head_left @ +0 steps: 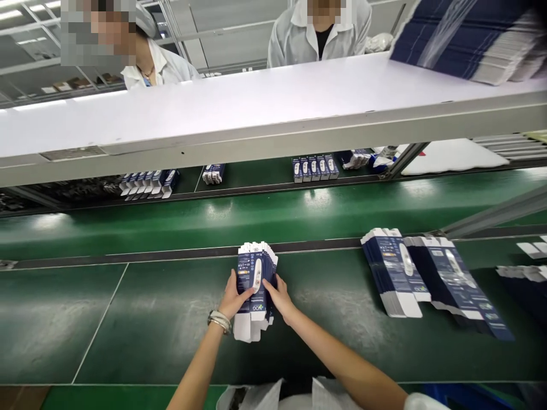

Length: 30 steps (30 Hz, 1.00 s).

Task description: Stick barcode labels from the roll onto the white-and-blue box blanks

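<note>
A stack of flattened blue-and-white thermometer boxes point(248, 299) is between my hands, on or just above the dark green work surface in front of me. My left hand point(233, 296) grips its left edge, thumb across the printed top. On the opposite side my right hand point(280, 296) presses its thumb on the front, fingers behind the right edge. White flaps stick out at the stack's top and bottom. Two more stacks of flat boxes, a near one point(395, 273) and a fanned one point(455, 279), lie to the right.
A white shelf point(213, 114) spans the view above the bench, carrying a wrapped bundle of flat cartons point(453, 37) at right. Beyond the green conveyor belt point(273, 208), formed boxes point(315, 168) stand in a row. Two people in white coats point(282, 40) are across the line.
</note>
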Each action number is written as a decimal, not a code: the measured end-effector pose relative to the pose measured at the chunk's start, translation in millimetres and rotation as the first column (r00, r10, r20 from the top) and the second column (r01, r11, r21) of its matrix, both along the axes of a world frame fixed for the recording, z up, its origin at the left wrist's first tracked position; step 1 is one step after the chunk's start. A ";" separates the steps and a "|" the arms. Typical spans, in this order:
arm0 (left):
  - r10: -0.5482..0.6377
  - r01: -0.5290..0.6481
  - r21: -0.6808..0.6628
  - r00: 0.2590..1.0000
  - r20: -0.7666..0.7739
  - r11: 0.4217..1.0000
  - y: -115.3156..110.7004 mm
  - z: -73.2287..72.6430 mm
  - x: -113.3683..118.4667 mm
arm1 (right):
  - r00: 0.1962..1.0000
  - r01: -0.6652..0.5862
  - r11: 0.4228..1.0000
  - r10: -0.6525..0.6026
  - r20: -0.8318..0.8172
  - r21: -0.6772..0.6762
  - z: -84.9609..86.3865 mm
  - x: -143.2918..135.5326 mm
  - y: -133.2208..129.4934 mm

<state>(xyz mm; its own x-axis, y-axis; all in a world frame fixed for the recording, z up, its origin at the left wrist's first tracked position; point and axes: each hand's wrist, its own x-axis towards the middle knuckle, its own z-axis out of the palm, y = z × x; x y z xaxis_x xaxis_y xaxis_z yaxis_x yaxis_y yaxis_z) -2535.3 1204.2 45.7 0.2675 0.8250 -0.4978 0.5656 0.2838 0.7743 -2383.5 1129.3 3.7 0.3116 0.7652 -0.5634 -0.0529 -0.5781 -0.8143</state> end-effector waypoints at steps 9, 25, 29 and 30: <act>0.140 -0.060 0.227 0.924 -0.355 0.972 -16.2 22.0 60.3 | 0.971 0.240 0.964 -0.241 0.006 -0.119 10.1 69.9 -81.4; -0.184 0.131 0.135 0.814 0.551 0.982 -175.5 129.7 179.9 | 0.865 -0.054 0.858 0.295 -0.405 0.510 168.7 179.3 -118.9; -0.130 0.067 0.137 0.843 0.522 0.988 -182.4 139.1 193.8 | 0.916 0.024 0.886 0.167 -0.365 0.464 170.4 189.7 -132.2; -0.125 0.057 0.154 0.871 0.475 0.986 -183.3 139.4 195.3 | 0.926 0.051 0.888 0.130 -0.355 0.457 169.5 191.1 -133.9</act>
<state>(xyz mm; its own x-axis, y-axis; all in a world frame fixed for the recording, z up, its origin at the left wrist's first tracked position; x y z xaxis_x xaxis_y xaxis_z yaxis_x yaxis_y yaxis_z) -2339.9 1021.0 185.1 0.5233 0.8336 -0.1768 0.1308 0.1264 0.9833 -2192.3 995.4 173.2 0.1164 0.9684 -0.2206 -0.3832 -0.1611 -0.9095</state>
